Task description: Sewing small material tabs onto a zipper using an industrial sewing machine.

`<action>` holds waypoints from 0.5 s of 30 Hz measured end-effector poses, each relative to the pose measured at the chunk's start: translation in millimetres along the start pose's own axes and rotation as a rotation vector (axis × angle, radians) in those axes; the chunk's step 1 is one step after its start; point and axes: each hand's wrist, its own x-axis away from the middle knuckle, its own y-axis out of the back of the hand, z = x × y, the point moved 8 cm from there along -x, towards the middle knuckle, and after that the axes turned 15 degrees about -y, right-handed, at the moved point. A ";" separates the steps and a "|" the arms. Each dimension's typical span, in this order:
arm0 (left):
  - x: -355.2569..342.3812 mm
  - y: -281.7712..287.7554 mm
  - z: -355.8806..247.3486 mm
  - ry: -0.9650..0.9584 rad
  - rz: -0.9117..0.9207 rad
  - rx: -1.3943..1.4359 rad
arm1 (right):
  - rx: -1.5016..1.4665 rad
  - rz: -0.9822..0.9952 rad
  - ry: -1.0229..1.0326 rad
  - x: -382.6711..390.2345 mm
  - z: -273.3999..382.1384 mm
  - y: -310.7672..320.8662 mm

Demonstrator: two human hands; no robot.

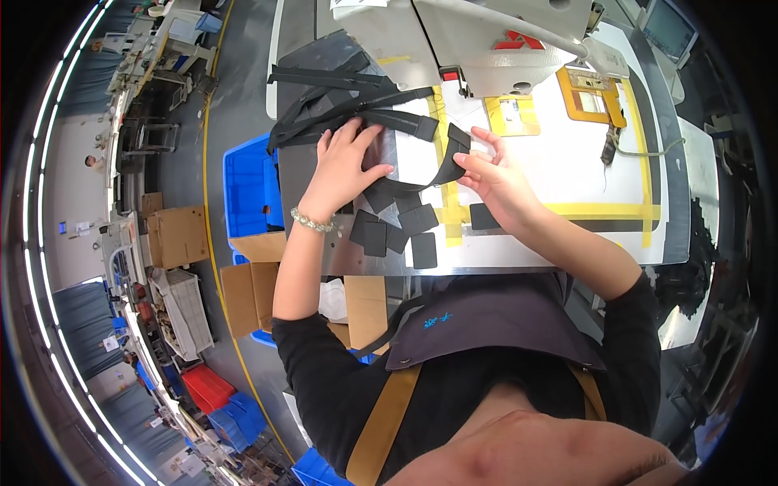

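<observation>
Between the thumb and fingers of my right hand (504, 182) is the end of a black webbing strap (446, 166), raised near the middle of the work table (478, 265). The strap curves down and left toward my left hand (344, 164). That hand lies with its fingers spread at the near edge of a pile of black straps (332, 99); its thumb points toward the held strap. Several small black rectangular patches (418, 219) lie loosely just nearer to me, some overlapping. Another dark patch (485, 216) sits partly beneath my right wrist.
A white sewing machine (502, 57) overhangs the table's far side. Yellow tape (600, 212) marks the white surface, with a yellow template frame (590, 95) at the far right. A blue crate (247, 182) and an open cardboard box (366, 312) stand beside and below the table's left part.
</observation>
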 end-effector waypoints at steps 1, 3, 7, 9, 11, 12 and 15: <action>1.9 -0.9 7.0 0.027 -0.010 -0.021 | 0.001 0.001 0.001 -1.1 -0.6 -1.5; 7.4 -6.1 19.5 0.068 0.013 0.042 | -0.067 0.001 -0.059 -5.1 -5.5 -2.2; 11.9 2.4 25.5 0.133 -0.005 -0.019 | -0.131 0.099 -0.140 -17.9 -5.8 -2.8; 18.7 2.8 30.3 0.203 0.095 -0.040 | -0.120 0.135 -0.216 -24.6 -9.9 -3.4; 25.3 10.2 33.9 0.239 0.108 -0.124 | -0.090 0.148 -0.221 -30.6 -7.9 -2.4; 29.4 13.8 37.5 0.276 0.128 -0.201 | -0.065 0.155 -0.232 -32.3 -7.2 -2.8; 39.2 26.4 42.8 0.346 0.148 -0.319 | 0.005 0.147 -0.150 -29.2 -3.4 -6.7</action>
